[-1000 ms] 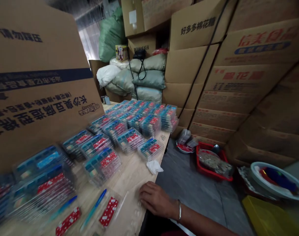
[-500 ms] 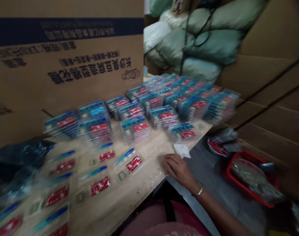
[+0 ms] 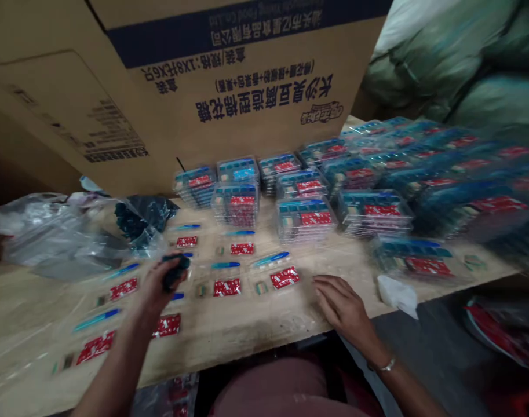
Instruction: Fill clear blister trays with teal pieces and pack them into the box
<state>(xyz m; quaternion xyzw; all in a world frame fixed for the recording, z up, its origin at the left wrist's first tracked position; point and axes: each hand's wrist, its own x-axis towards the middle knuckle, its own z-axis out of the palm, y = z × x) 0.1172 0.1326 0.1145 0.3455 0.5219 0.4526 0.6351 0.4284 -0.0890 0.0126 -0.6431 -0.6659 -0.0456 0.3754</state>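
Along the near edge of the pale wooden table [image 3: 255, 330] we have a strip of bare board that runs from the far left up to our right hand, open room in front of the laid-out goods. At far left, crumpled clear plastic bags [image 3: 47, 237] lie on the top, with a dark bag [image 3: 145, 211] just beside them. A big brown cardboard box [image 3: 229, 87] walls off the back of the table.

Our left hand [image 3: 157, 286] hovers over the rows of flat clear packets [image 3: 227, 286], each showing a blue pen and a red card. Its fingers are curled tight round a small dark object [image 3: 176, 271], too blurred for us to say what it is. We cannot tell whether the hand touches the packets under it.

Behind the rows, stacks of clear packets [image 3: 305, 219] stand close together up to the box and on toward the right.

Our right hand [image 3: 342, 304] lies palm down on bare wood near the front edge, fingers loosely spread and holding nothing, just right of the nearest flat packet. A silver bangle [image 3: 386, 365] circles its wrist. A crumpled white tissue [image 3: 397, 294] sits near the edge to the right, apart from the hand. Pale green sacks [image 3: 442, 63] fill the far right background.
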